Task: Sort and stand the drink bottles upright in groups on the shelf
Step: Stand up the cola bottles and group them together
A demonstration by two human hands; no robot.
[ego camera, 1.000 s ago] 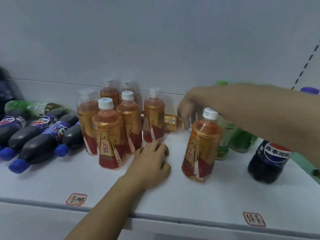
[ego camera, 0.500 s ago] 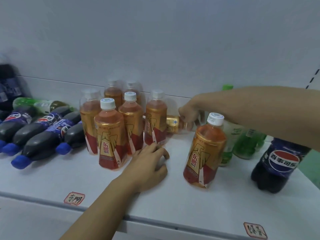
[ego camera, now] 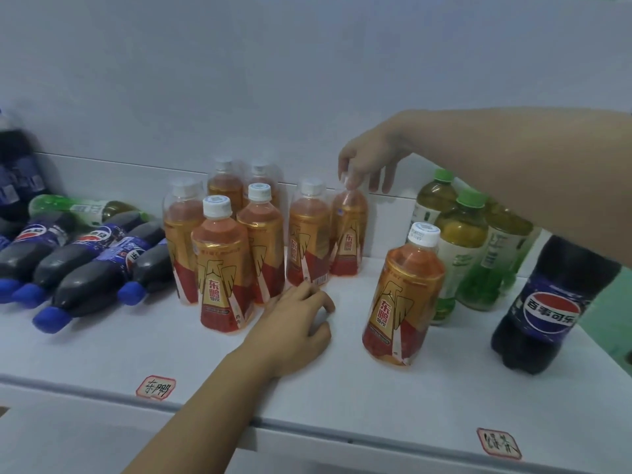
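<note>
On the white shelf [ego camera: 102, 364], a cluster of upright orange bottles [ego camera: 224, 265] with white caps, filled with amber drink, gold-and-red labels. At the cluster's right end, one more orange bottle, the held bottle [ego camera: 348, 234], upright near the back wall, just beside its neighbour. Standing apart toward the front right, a lone orange bottle [ego camera: 402, 299], upright. Behind and right of it, green tea bottles [ego camera: 465, 248] with green caps, upright in a group, holding yellow-green liquid. Far right, a cola bottle [ego camera: 550, 306] upright, dark liquid, round red-white-blue logo. At left, several cola bottles lying down [ego camera: 78, 268], blue caps toward the shelf's front, with one green bottle lying [ego camera: 82, 210] behind them. At far left, blurred dark upright bottles [ego camera: 17, 172].

Reaching in from the right over the tea bottles, forearm level, right hand [ego camera: 369, 159] bent down at the wrist, fingertips pinching the held bottle at its cap. Coming up from below centre, left hand [ego camera: 294, 326] resting on the shelf in front of the cluster, palm down, fingers loosely curled, holding nothing; fingertips close to the base of an orange bottle, contact hard to tell.

On the shelf's front edge, two handwritten tags [ego camera: 155, 387].
</note>
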